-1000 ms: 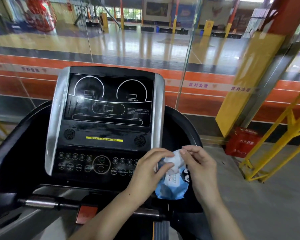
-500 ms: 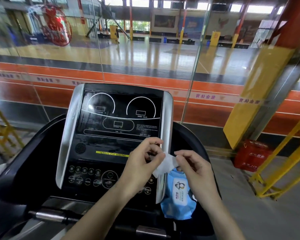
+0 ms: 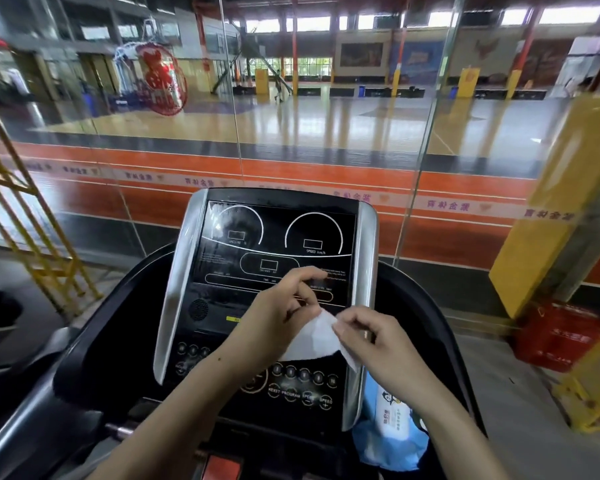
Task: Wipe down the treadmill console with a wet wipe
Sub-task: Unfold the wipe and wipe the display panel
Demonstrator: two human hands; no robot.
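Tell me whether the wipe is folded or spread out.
Partly unfolded: both hands pinch the white wipe by its top, above the console; it hangs creased, not flat.

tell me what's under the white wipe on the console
Below the wet wipe, button rows show on the console. Both hands, left and right, and the wipe cover what lies directly behind.

A tall clear glass wall [image 3: 326, 140] stands ahead, and behind it a glossy wooden sports floor [image 3: 326, 123] reflects daylight from a row of high windows [image 3: 326, 24]. An orange running track [image 3: 291, 171] runs along the glass. A yellow padded pillar [image 3: 561, 202] stands at right above a red plastic crate [image 3: 558, 337], and a yellow metal frame [image 3: 25, 216] stands at left.
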